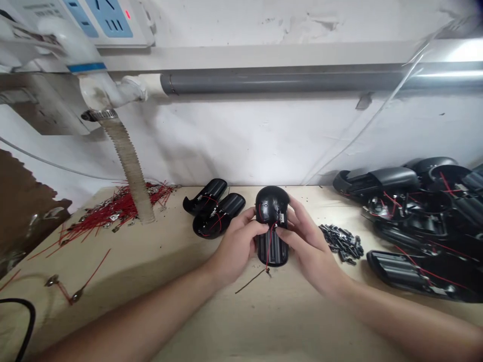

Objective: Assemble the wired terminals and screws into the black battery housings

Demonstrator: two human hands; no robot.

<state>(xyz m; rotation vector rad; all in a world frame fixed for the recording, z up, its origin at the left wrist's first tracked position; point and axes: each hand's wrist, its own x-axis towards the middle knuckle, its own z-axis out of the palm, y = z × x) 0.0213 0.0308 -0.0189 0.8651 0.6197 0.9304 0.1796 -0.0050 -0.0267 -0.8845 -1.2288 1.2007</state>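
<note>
Both my hands hold one black plastic housing [272, 201], its rounded end away from me and its ribbed trough towards me. My left hand [239, 241] grips the left side, thumb pressed on the middle of the housing. From the right, my right hand [304, 241] wraps round the other side, its thumb close to the left one. A red wire [268, 249] runs from near the thumbs down over the trough. Just below the housing hangs or lies a small metal piece with a dark wire [249, 281]. Whatever is under the thumb tips is hidden.
Two similar housings [213, 223] lie to the left. A heap of red wires with metal tabs [116, 213] sits further left beside a ribbed hose [130, 161]. On the right are a pile of small black parts [341, 243] and several stacked housings [411, 201]. A wall stands behind.
</note>
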